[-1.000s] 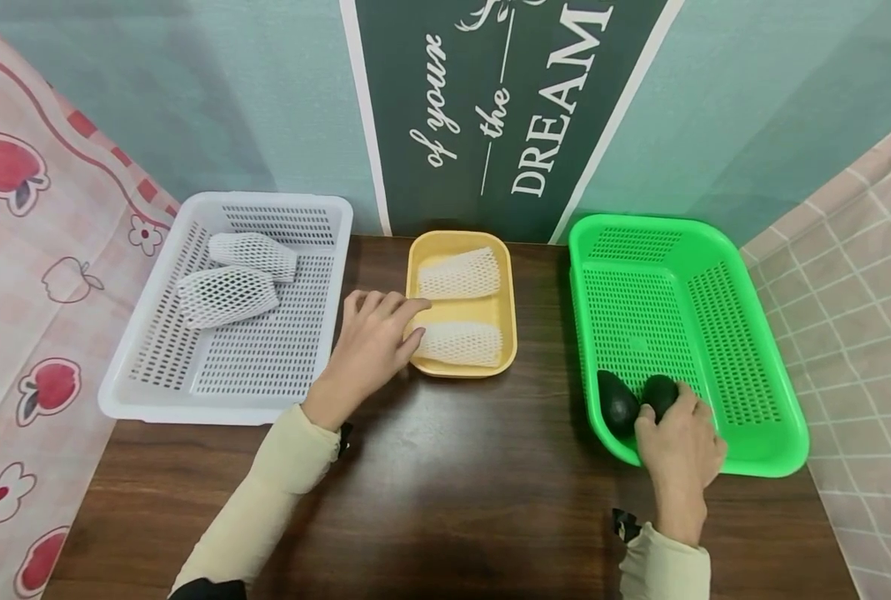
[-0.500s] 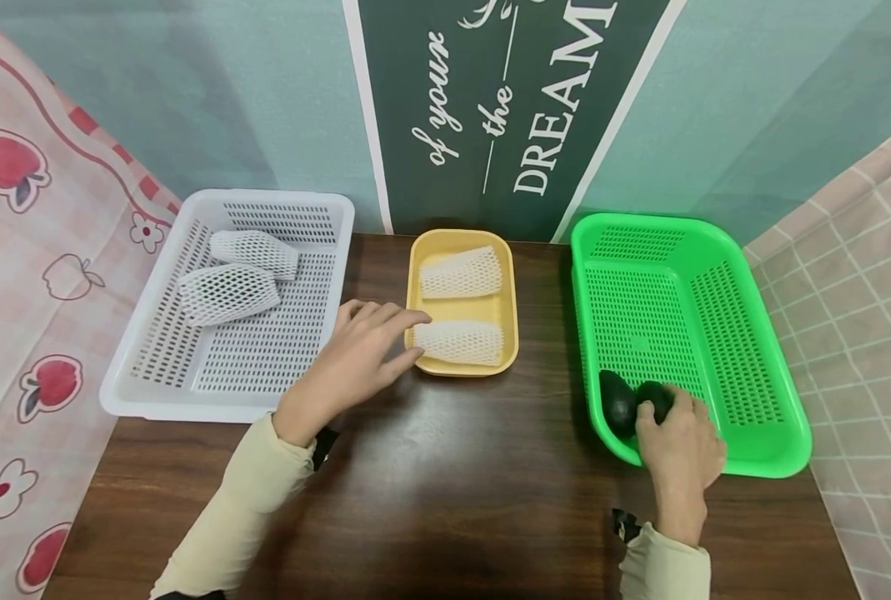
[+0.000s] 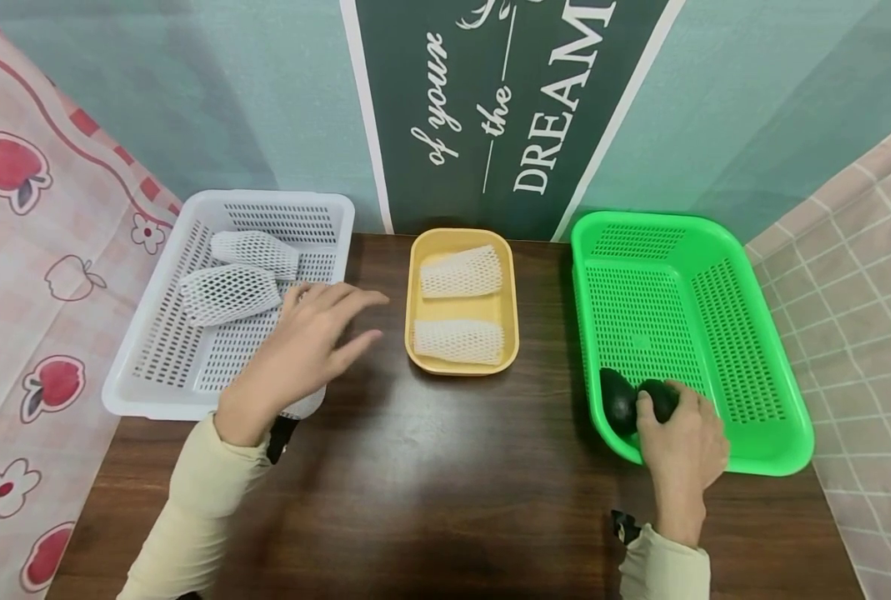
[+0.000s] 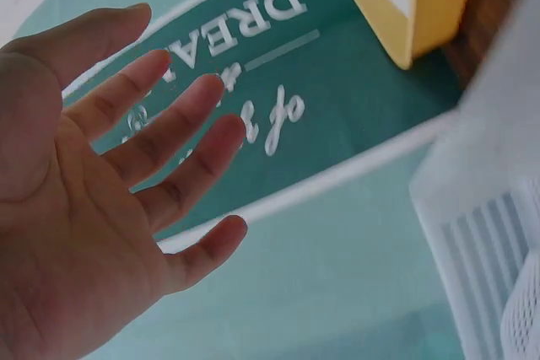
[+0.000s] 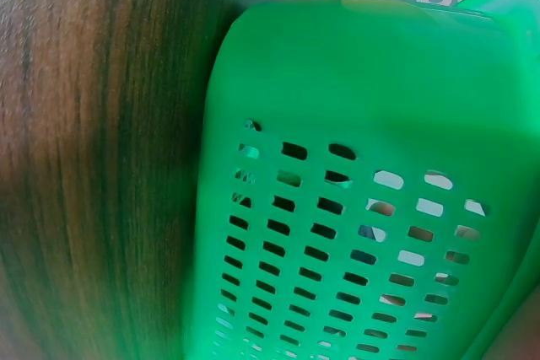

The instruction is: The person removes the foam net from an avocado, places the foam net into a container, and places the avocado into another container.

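Observation:
My right hand (image 3: pixel 683 437) reaches into the near left corner of the green basket (image 3: pixel 778 408) and grips a dark avocado (image 3: pixel 663 398). A second dark avocado (image 3: pixel 618 402) lies just left of it in the basket. My left hand (image 3: pixel 291 354) hovers over the right side of the white basket (image 3: pixel 145 404), fingers spread and holding nothing; the palm shows bare in the left wrist view. Two white foam net sleeves lie in the yellow tray (image 3: pixel 453 310), a far sleeve (image 3: pixel 462 273) and a near sleeve (image 3: pixel 458 342).
In the white basket lie two more foam net sleeves, a front one (image 3: pixel 231 294) and a back one (image 3: pixel 253 250). Everything stands on a dark wooden table (image 3: pixel 445 483). A wall with a printed green panel (image 3: pixel 483 117) rises behind. The green basket's side (image 5: pixel 337 82) fills the right wrist view.
My left hand has moved left from the yellow tray's edge to over the white basket. My right hand stays at the avocado, which has shifted only slightly.

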Available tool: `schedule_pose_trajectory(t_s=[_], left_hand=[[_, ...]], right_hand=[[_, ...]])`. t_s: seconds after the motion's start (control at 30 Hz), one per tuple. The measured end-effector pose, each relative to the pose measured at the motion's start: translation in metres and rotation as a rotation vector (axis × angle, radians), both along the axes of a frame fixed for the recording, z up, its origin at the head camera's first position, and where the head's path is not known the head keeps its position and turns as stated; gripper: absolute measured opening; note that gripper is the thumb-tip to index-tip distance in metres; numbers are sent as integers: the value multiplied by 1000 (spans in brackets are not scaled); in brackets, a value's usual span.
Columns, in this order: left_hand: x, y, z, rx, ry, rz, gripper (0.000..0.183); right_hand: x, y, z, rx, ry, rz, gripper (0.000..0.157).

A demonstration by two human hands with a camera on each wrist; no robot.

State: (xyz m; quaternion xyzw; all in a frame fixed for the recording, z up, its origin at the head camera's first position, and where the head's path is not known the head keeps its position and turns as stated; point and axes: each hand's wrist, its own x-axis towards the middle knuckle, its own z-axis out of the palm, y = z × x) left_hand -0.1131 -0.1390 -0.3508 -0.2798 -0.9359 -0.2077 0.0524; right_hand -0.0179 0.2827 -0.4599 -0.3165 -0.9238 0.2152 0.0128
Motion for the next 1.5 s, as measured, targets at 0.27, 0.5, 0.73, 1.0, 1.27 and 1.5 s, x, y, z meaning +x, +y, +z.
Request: schedule_pose_trajectory(t_s=[0.27,0.5,0.73,1.0,1.27,1.5], left_hand=[[-15,-28,6,-76,-29,73,38],[-24,-49,2,-70,-51,110,38],[-35,-73,-9,-50,-98,165,40],[-43,-96,-21,-99,-167,245,44],[-59,-117,-21,-162,-289,309,53],[-68,-130,-31,-190,-326,355,58]], right_hand=[[1,-1,1,8,60,6,53],[6,-5,0,16,268,71,43],[12,-3,-4,48,477,226,32],[12,-7,-2,-10,556,354,35],[11,-14,-5,16,466,387,44],[12,-14,-9,34,452,416,52]])
